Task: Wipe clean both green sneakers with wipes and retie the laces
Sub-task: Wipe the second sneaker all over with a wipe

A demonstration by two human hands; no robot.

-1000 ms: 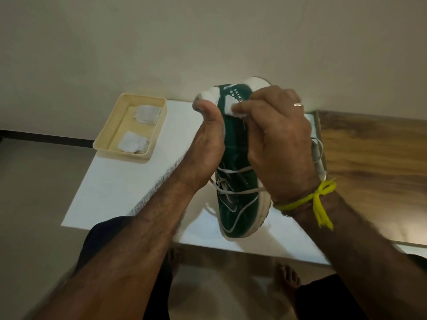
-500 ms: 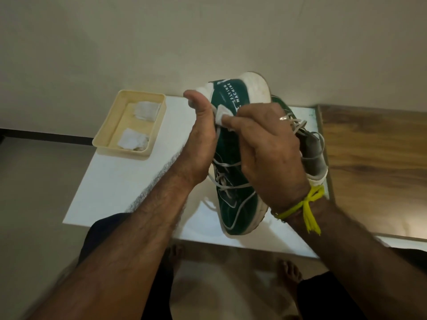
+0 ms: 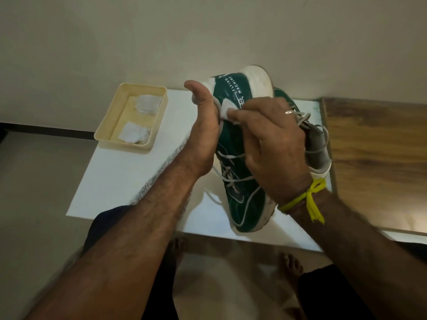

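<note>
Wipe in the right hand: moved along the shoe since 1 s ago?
Yes. The wipe slid down the green sneaker, from beside the heel lettering to just below it, toward the laces.

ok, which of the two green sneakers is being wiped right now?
The nearer sneaker, gripped by the left hand while the right hand presses a wipe to it. The other sneaker lies behind, untouched.

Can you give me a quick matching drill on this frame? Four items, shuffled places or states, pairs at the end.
Items:
1. wipe
2. held sneaker
3. second sneaker
4. tray

States:
A. lies on the table behind the right hand
B. holds two folded wipes
C. pinched in the right hand
D. gripped by the left hand

Pairs: 1-C, 2-D, 3-A, 4-B
</note>
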